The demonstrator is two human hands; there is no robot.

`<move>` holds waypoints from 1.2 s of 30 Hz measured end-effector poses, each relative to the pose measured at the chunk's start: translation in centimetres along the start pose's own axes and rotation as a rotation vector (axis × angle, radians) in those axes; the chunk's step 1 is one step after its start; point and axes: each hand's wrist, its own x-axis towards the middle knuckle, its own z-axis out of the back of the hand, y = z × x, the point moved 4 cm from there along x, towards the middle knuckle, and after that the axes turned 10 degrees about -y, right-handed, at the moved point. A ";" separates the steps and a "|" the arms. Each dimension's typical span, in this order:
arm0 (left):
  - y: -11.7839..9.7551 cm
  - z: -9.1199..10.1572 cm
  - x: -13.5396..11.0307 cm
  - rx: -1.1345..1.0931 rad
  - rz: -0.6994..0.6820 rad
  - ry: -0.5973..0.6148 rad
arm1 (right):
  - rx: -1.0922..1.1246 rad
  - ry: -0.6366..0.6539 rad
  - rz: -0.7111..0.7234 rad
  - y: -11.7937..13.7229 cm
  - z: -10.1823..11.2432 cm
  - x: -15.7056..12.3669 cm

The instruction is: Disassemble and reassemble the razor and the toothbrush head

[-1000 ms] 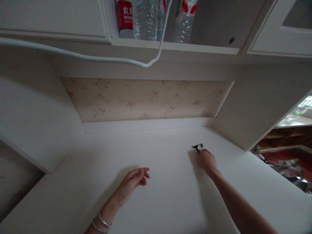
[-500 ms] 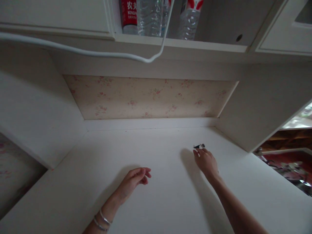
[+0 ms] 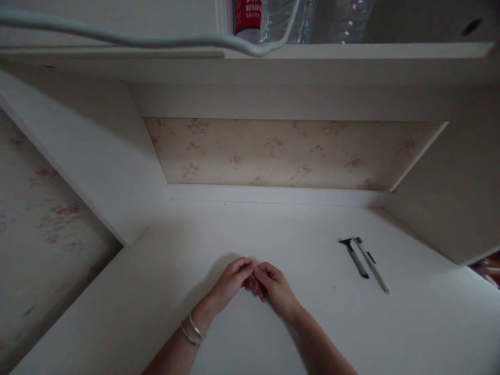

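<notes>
My left hand (image 3: 230, 281) and my right hand (image 3: 275, 286) rest together on the white desk (image 3: 297, 333), fingertips touching at the middle. The fingers of both are curled inward, and I see nothing in them. Two bracelets circle my left wrist. To the right, away from both hands, a dark grey pen (image 3: 354, 258) and a white pen (image 3: 372, 264) lie side by side on the desk.
The desk sits in an alcove with white side panels (image 3: 113, 172) and a floral back panel (image 3: 289, 153). A shelf above holds water bottles (image 3: 273, 18). A white cable (image 3: 156, 39) hangs across the top of the view.
My right hand has left the pens and moved left to meet my left hand. The two pens now lie free on the desk. My view has shifted left and down.
</notes>
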 end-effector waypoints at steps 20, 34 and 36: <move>-0.3 -0.3 -0.1 0.044 0.032 0.031 | -0.037 0.012 -0.006 -0.3 0.9 -0.1; 0.3 0.2 0.0 0.226 -0.033 -0.024 | -0.514 0.156 0.153 -0.1 -0.3 -1.8; 0.2 0.2 0.0 0.233 -0.028 -0.024 | -0.536 0.156 0.165 -0.2 -0.3 -1.7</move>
